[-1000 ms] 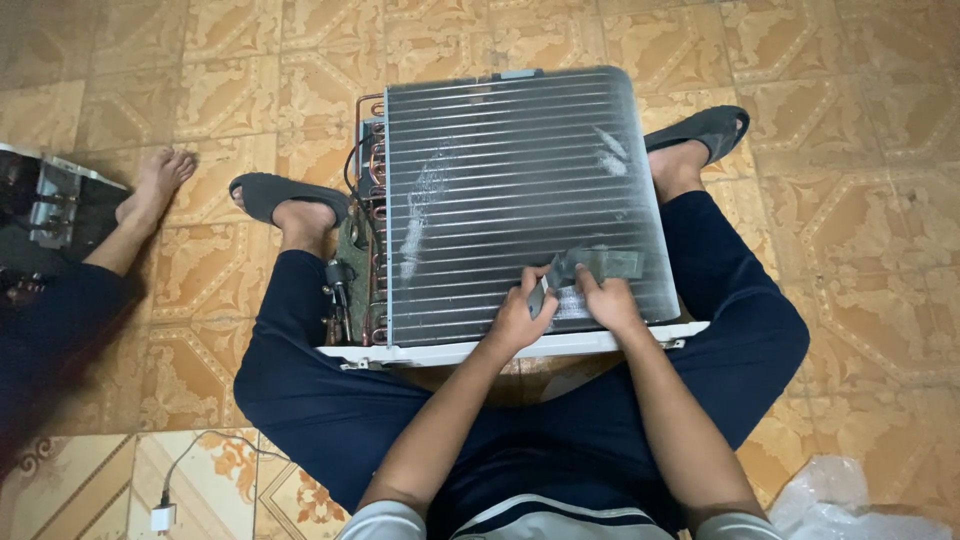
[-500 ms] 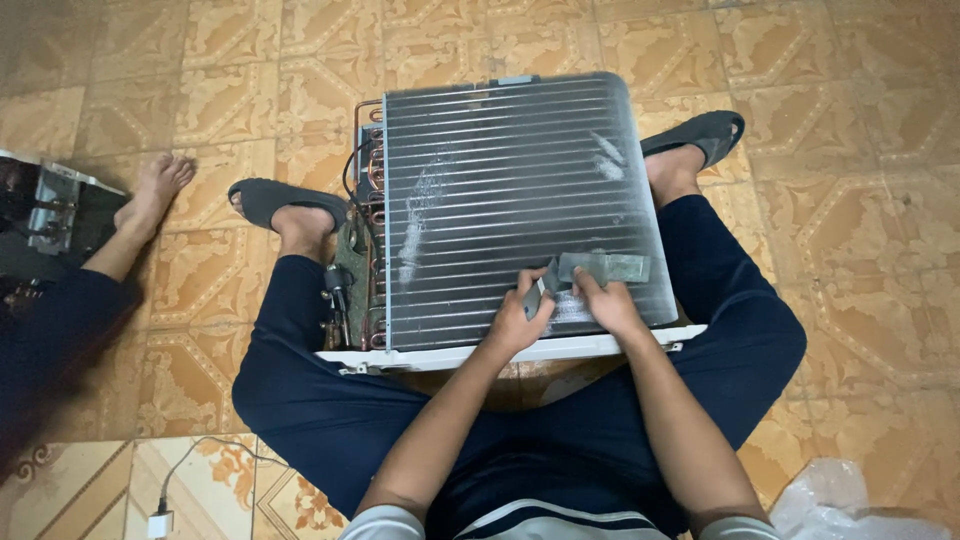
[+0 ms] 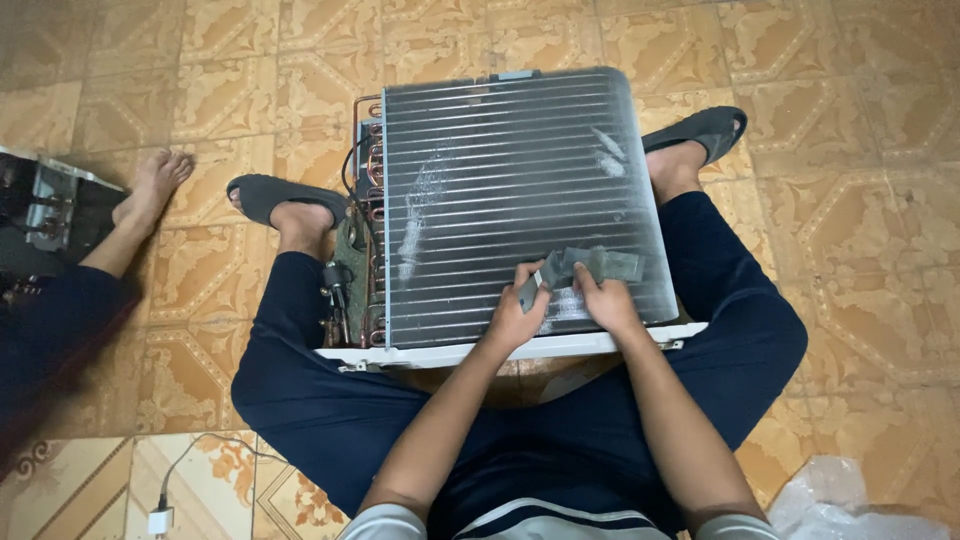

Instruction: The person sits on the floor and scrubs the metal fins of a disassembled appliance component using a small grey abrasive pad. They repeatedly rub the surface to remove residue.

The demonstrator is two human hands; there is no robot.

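Both of my hands meet on a strip of grey tape near the lower right of an air-conditioner coil. My left hand (image 3: pixel 515 312) is closed, pinching the tape's left end between thumb and fingers. My right hand (image 3: pixel 603 300) is closed on the grey tape strip (image 3: pixel 588 265) as well, fingers pressing it where it crosses the fins. The strip runs out to the right past my right fingers, lying flat on the metal.

Doing this well, I judge, means keeping the strip taut between the two hands and moving it evenly, without pressing hard enough to bend the thin fins.

Under the tape is the finned coil (image 3: pixel 500 190) of the air-conditioner unit, a ribbed silver panel with pale smudges, set in a white frame (image 3: pixel 440 353) resting between my knees. Copper tube bends and wiring (image 3: pixel 360 230) run down its left edge. I sit on a patterned tile floor (image 3: pixel 860 200), legs spread in dark trousers, a grey slipper (image 3: pixel 262 195) on my left foot. Another person's bare foot (image 3: pixel 150 185) lies well apart to the left.
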